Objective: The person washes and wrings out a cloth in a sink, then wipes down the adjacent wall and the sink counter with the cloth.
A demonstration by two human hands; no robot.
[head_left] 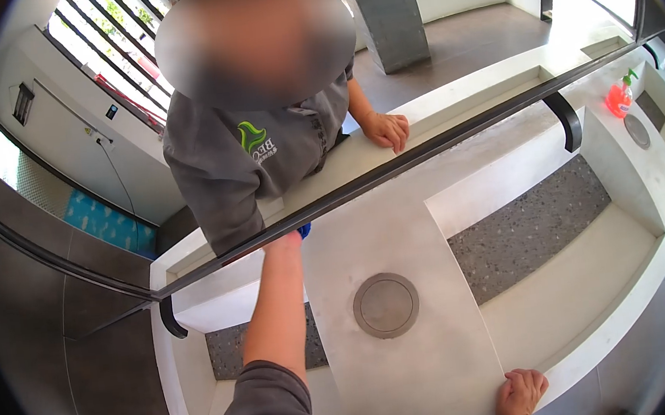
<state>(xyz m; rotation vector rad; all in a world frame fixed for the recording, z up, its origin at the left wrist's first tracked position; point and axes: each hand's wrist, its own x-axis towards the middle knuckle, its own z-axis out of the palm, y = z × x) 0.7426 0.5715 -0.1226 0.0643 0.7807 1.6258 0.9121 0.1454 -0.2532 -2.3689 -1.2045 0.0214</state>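
Observation:
My left arm reaches across the white washstand point(400, 233) to the lower edge of a wide mirror. The black bar along that edge point(393, 170) hides most of my left hand point(292, 238), including its fingers. A small bit of blue cloth point(305, 230) shows beside the wrist, just under the bar. At the front rim of the washstand lies my right hand point(522, 394), its fingers curled over the edge. Between the hands, a round grey cover point(386, 305) sits flush in the white top.
Recessed basins with dark speckled bottoms lie to the right point(529, 227) and left point(226, 352). A black curved spout point(565, 122) juts out above the right basin. Farther right stands a pink pump soap bottle point(619, 100). The mirror reflects a person in a grey sweatshirt point(222, 162).

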